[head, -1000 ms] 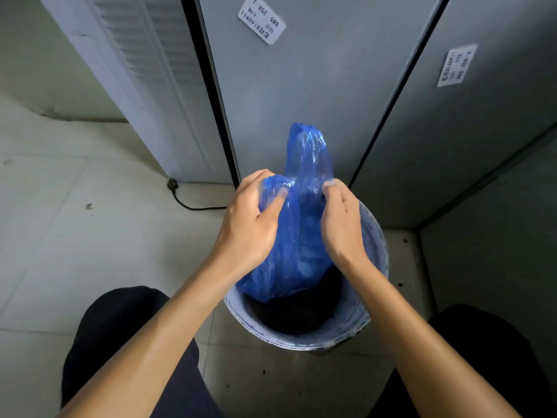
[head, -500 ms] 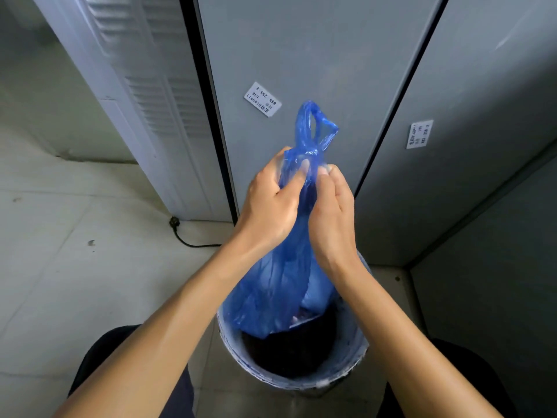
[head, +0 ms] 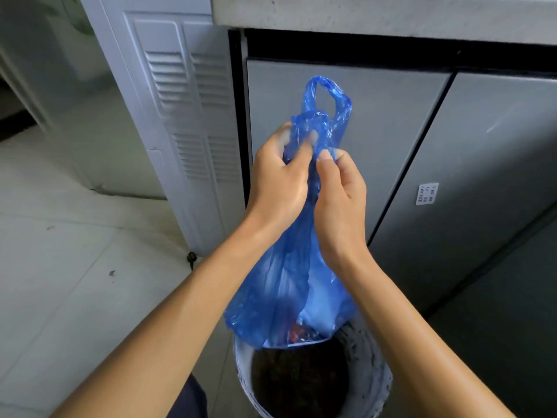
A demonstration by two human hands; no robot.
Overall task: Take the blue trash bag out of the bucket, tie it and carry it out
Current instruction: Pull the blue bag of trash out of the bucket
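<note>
The blue trash bag (head: 289, 285) hangs in the air, its bottom just above the rim of the white bucket (head: 372, 387). My left hand (head: 280, 182) and my right hand (head: 340, 200) both pinch the bag's gathered neck, side by side. The bag's handle loops (head: 328, 98) stick up above my fingers. Some rubbish shows through the thin plastic at the bottom. The bucket stands on the floor below, dark inside.
Grey cabinet doors (head: 391, 140) under a stone counter (head: 376, 13) stand right behind the bag. A white louvred panel (head: 187, 116) is to the left, with a black plug (head: 190, 257) at its foot. Tiled floor (head: 75, 267) stretches to the left.
Both hands have lifted the bag upward out of the bucket, and its bottom has cleared the rim. The view has tilted up, showing the counter.
</note>
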